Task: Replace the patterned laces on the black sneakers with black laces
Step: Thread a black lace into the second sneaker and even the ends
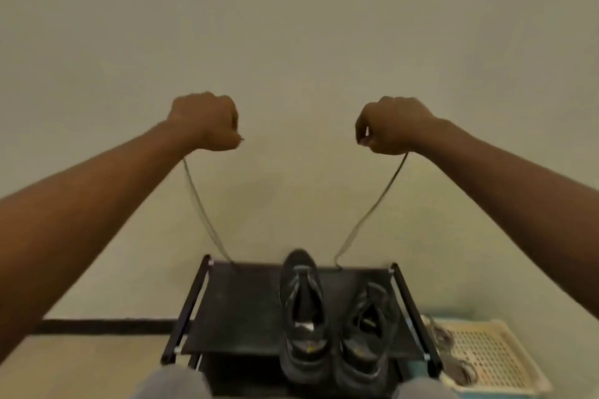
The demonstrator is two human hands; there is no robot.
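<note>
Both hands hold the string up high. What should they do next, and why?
Probably bring both ends down and thread the next eyelets. The left hand and right hand each grip the lace, raised evenly above the farther sneaker.

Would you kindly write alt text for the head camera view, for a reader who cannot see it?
The left hand and right hand, both raised, each grip one end of a thin lace whose strands run down to the far edge of a black rack. Two black sneakers stand on the rack; a pale basket sits beside it.
</note>
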